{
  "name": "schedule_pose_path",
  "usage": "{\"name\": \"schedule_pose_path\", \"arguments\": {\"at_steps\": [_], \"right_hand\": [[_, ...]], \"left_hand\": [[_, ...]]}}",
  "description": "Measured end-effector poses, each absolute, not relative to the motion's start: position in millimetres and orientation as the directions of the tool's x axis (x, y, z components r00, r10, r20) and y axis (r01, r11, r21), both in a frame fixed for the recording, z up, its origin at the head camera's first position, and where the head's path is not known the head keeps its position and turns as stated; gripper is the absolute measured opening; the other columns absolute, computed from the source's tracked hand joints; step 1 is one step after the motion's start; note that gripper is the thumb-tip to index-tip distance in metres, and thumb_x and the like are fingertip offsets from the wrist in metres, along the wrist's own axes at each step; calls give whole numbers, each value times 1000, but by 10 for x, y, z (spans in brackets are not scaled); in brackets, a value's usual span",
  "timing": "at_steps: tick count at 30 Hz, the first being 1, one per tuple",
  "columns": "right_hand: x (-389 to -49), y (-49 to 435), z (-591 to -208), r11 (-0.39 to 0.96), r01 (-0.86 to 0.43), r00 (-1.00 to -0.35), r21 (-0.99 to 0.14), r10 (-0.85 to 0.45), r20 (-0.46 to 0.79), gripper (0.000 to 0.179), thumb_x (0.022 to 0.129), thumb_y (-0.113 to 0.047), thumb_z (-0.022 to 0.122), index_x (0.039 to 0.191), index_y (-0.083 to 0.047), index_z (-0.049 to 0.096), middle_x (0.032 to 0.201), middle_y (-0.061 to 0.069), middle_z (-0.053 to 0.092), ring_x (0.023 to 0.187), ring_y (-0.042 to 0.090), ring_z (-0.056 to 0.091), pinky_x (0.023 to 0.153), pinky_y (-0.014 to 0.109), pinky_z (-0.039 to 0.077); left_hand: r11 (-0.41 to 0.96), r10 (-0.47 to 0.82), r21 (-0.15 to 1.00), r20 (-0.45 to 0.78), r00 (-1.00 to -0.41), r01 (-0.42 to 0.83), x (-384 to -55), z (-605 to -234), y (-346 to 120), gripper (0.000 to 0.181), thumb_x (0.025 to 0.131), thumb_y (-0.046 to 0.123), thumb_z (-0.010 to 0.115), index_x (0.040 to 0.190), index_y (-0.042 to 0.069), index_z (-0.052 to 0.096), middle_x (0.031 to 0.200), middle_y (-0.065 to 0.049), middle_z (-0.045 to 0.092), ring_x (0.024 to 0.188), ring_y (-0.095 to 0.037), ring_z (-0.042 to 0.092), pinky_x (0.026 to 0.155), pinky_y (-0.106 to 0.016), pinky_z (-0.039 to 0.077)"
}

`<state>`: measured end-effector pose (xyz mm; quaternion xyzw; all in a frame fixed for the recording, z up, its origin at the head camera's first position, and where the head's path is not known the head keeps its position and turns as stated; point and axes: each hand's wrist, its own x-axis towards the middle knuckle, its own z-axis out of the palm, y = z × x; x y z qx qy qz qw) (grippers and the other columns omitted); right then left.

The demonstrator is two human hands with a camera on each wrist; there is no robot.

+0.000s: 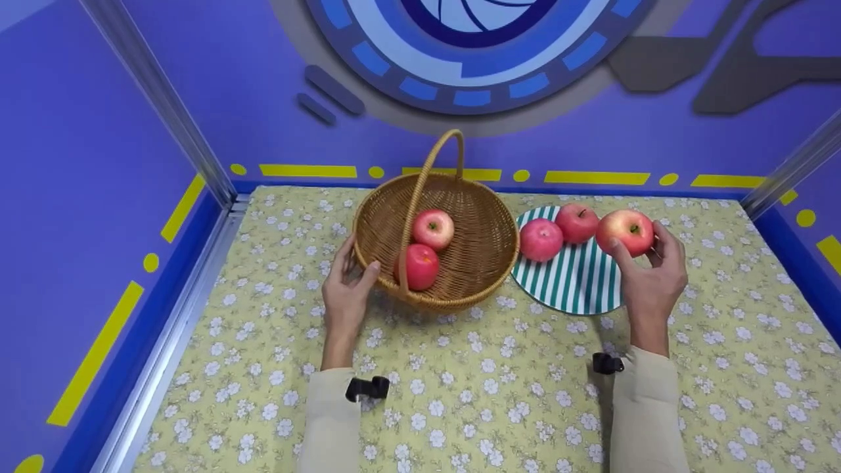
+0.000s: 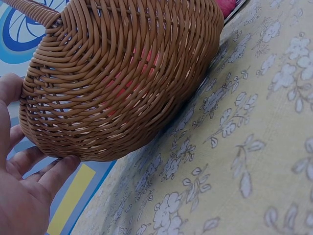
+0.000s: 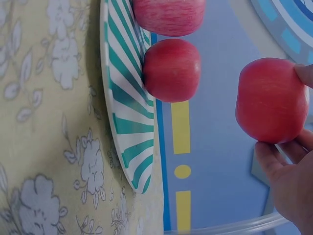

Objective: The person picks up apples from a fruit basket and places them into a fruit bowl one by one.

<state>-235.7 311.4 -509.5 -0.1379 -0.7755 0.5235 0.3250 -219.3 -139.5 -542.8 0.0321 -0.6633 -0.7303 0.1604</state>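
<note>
My right hand grips a red and yellow apple between thumb and fingers. In the right wrist view that apple is held up above the striped plate. Two more apples, one pinkish and one red, sit on the green-and-white plate. At the left side of a wicker basket, my left hand holds its rim, thumb on the near edge and fingers along the outside. Inside the basket lie a paler apple and a red apple, touching each other.
The basket's tall arched handle rises over its opening. A flowered yellow cloth covers the table. Blue printed panels stand behind and at both sides, with metal posts at the corners.
</note>
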Motion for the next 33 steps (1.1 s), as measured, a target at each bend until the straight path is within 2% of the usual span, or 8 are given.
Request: {"name": "schedule_pose_path", "arguments": {"at_steps": [7,17,24,33], "right_hand": [[-2349,3126,-5090,421,-126,-740,-898,563,367,69,92,-20,86,152,-5,56,146,9,58,131,23,58,114,26,48],[-2345,3145,-5124,390,-50,-754,-919,588,291,70,92,-26,85,154,-11,56,149,8,56,134,23,57,115,26,46],[-2382,3197,-5192,381,-26,-758,-924,595,267,70,93,-23,85,155,-10,55,150,8,55,134,24,57,114,26,48],[-2399,3213,-5286,354,53,-781,-934,598,182,71,95,-29,82,157,-12,52,153,8,52,137,26,56,115,32,49]], "left_hand": [[-61,-278,979,170,-946,193,-2191,-5425,-1399,68,97,23,83,158,22,54,157,-10,53,141,-27,54,110,-32,52],[-65,-276,979,168,-946,193,-2201,-5431,-1398,68,97,20,82,158,20,54,158,-10,52,142,-27,53,110,-31,52],[-79,-282,978,163,-945,193,-2198,-5418,-1390,65,98,8,78,157,18,54,157,-12,53,142,-28,53,111,-33,52],[-82,-281,977,168,-945,198,-2196,-5425,-1392,65,98,10,79,157,19,55,157,-10,53,142,-27,53,112,-33,51]]}}
